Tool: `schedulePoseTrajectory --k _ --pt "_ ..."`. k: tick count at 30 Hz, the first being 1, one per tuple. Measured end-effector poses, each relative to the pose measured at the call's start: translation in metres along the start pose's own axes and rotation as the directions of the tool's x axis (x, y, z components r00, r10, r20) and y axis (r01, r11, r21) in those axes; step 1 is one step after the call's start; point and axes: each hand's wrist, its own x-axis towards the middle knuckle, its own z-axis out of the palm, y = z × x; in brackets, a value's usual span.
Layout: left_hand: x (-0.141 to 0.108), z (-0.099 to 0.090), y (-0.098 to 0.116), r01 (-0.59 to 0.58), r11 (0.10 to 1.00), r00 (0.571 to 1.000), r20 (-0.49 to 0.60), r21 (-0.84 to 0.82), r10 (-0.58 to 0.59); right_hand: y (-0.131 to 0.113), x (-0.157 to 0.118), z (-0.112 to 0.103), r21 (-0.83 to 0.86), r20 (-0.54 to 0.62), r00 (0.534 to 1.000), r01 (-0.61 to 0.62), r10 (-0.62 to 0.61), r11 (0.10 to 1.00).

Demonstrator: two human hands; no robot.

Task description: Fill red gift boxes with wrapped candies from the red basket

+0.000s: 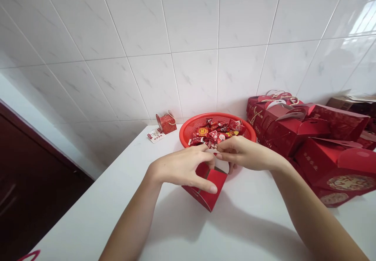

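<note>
A small red paper gift box (pixel 216 182) with a pale inner flap (pixel 222 166) rests on the white table in front of me. My left hand (pixel 188 167) reaches over the box from the left, thumb stretched along its red front and fingers curled at the raised flap. From the right, my right hand (pixel 246 153) pinches the edge of that flap between thumb and fingers. Just behind both hands is a red plastic basket (pixel 184 133) holding several wrapped candies (pixel 216 135). My hands cover much of the box's top and back.
Several red gift boxes with rope handles (pixel 282 122) are crowded along the right side. At the back left, a small red box with a cord (pixel 167 123) stands beside a printed card (pixel 156 135). A tiled wall (pixel 194 77) borders the white table (pixel 123 198).
</note>
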Motion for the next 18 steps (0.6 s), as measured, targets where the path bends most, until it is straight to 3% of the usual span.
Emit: schedulePoseTrajectory --k 7,11,14,18 --pt "0.012 -0.004 -0.011 0.052 0.998 0.995 0.089 -0.033 -0.049 0.010 0.007 0.008 -0.054 -0.008 0.989 -0.147 0.146 0.988" --pt "0.014 -0.002 -0.019 0.075 0.997 0.989 0.131 -0.010 -0.073 0.006 0.009 0.018 -0.238 -0.141 0.968 -0.237 0.207 0.942" --pt "0.015 0.000 -0.020 0.085 0.996 0.985 0.154 -0.013 -0.082 -0.006 0.005 0.027 -0.396 -0.187 0.978 -0.158 0.089 0.904" --pt "0.018 0.000 -0.019 0.054 0.997 0.978 0.203 -0.048 -0.043 -0.018 0.001 0.036 -0.476 -0.011 0.999 -0.033 0.031 0.879"
